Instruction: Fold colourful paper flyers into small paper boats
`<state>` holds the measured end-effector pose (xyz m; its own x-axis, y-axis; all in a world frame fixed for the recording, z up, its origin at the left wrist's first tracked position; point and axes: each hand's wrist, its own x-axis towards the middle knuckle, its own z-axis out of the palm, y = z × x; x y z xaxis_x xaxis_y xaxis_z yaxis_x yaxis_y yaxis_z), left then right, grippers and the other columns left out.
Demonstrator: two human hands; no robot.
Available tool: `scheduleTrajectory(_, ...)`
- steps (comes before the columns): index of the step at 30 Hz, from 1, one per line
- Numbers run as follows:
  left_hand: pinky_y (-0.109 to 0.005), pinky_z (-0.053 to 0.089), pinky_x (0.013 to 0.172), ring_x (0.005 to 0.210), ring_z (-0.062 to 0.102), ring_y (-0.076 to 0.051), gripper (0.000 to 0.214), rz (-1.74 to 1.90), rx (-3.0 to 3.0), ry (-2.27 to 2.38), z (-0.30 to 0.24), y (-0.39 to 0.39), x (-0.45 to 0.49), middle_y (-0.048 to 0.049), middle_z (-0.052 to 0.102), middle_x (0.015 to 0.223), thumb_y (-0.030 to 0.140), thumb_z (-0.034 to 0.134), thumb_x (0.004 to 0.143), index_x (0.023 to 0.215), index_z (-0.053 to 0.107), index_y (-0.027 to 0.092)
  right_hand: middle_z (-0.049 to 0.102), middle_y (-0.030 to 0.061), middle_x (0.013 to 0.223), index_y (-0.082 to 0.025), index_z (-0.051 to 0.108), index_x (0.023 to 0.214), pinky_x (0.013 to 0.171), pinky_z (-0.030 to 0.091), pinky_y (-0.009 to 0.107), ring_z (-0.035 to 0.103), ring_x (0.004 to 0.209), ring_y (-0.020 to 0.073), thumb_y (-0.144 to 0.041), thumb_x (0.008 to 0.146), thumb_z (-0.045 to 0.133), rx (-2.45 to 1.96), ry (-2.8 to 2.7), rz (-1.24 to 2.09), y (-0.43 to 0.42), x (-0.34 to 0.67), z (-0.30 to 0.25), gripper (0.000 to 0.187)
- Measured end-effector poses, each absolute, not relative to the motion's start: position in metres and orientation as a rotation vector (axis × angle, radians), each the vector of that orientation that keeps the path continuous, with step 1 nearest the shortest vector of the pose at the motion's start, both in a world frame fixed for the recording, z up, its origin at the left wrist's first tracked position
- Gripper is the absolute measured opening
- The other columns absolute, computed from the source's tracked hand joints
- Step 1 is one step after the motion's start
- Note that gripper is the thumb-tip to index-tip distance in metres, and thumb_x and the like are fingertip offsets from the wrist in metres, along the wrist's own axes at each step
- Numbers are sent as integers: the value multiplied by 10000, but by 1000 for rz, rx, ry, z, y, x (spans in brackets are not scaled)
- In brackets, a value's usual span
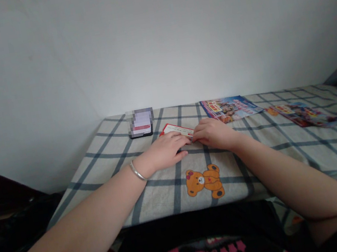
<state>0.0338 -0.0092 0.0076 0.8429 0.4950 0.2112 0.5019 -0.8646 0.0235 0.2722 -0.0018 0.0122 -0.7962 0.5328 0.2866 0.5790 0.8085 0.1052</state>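
Observation:
A folded piece of printed paper (178,128), white with a red border, lies on the checked tablecloth (162,183). My left hand (170,148) rests over its near left part, fingers stretched out and flat, thumb apart from them; a silver bangle circles the wrist. At the paper's right end, my right hand (214,134) has its fingers bent and pressed together on the edge. The two hands' fingertips nearly meet. Both hands cover the near side of the paper, so its full shape is hidden.
Behind and left of the hands lies a phone (141,123), its screen partly blurred out. A colourful printed flyer (230,107) is at the back right, with another flyer (309,113) farther right. A white wall (172,38) borders the table's far edge.

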Motion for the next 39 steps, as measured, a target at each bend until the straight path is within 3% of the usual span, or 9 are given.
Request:
scheduleTrajectory(13,-372,419,1044,1213,532,-228,267,-320,-2972,-779,9,-9,32,-84,632,1221,303,566,930,1168,601,187,770,15,894,-261,791,885,704,354,309,582,798,187,-162,843,647,-1054,-2747,-354,-7,278,24,180)
scheduleTrajectory(28,-399,401,1068,1242,507,-244,363,-340,-2949,-725,3,-9,33,-79,604,1300,386,529,961,1269,580,200,766,4,908,-274,793,885,693,422,275,653,811,166,-103,834,598,-1150,-2733,-222,-5,282,24,264)
scheduleTrajectory(39,-388,412,1064,1226,523,-229,285,-354,-2960,-704,4,-6,28,-90,599,1289,292,537,949,1204,592,178,767,-8,930,-293,794,898,640,415,255,670,806,160,-114,837,605,-1253,-2713,-236,-7,283,27,267)
